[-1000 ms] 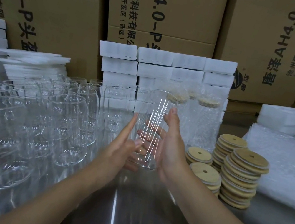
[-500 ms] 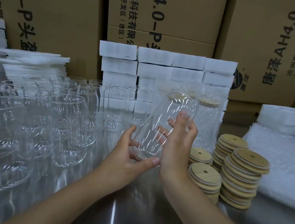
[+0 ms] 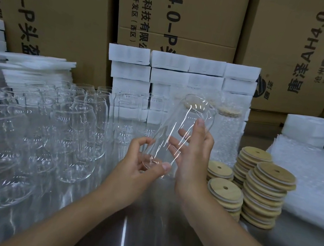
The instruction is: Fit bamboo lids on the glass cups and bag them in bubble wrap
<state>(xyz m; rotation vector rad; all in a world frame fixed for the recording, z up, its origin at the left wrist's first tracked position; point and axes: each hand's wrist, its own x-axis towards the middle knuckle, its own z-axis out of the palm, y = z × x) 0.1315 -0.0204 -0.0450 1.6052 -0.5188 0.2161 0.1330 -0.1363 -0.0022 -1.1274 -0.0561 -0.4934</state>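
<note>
A clear glass cup hangs above the steel table, tilted with its open mouth up and to the right. My left hand curls round its base. My right hand grips its side, thumb high near the rim. Several stacks of round bamboo lids stand just right of my hands. Behind them stand bubble-wrapped cups with lids on. A pile of bubble wrap bags lies at the right.
Several bare glass cups crowd the left half of the steel table. White foam blocks are stacked behind, with more at the left and right edges. Tall cardboard cartons wall off the back.
The cup has tipped from upright to slanting toward the upper right. My left hand slid down to its base and my right thumb moved up toward the rim.
</note>
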